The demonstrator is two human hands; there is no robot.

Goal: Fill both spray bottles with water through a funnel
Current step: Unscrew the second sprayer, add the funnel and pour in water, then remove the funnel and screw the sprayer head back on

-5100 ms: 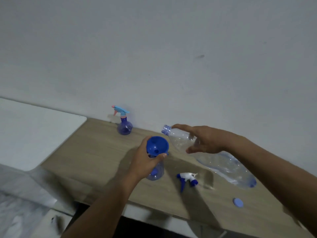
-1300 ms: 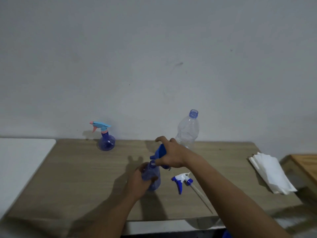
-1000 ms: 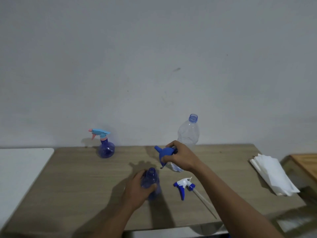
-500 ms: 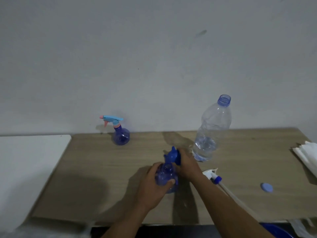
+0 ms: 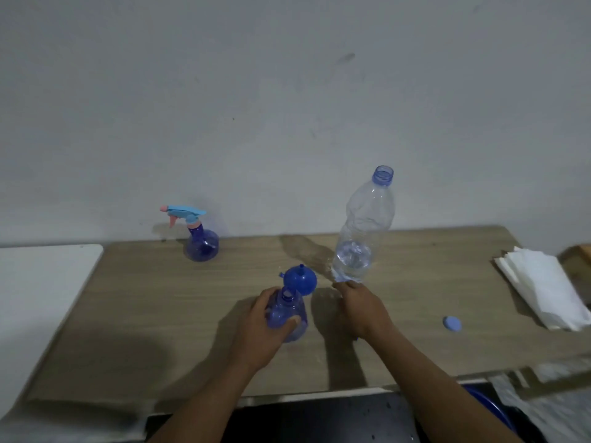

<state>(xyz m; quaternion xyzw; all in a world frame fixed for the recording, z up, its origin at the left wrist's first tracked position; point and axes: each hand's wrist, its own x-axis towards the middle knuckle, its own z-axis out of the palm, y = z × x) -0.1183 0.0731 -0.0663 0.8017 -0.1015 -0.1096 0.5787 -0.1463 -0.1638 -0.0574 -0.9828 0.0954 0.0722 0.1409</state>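
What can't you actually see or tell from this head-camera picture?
- Trigger sprayer head: hidden under the right hand; whether that hand grips it, unclear.
- Open spray bottle: water level hidden by the left hand and blue tint.
- Far spray bottle: too small and tinted to judge its fill.
- Napkin stack: its near edge is lost in blur.

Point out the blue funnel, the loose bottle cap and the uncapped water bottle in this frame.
blue funnel point(image 5: 300, 279): head view, on the upturned wide bowl.
bottle cap point(image 5: 452, 323): head view, on its flat top, lying on the table.
water bottle point(image 5: 367, 219): head view, on the clear middle of the body.
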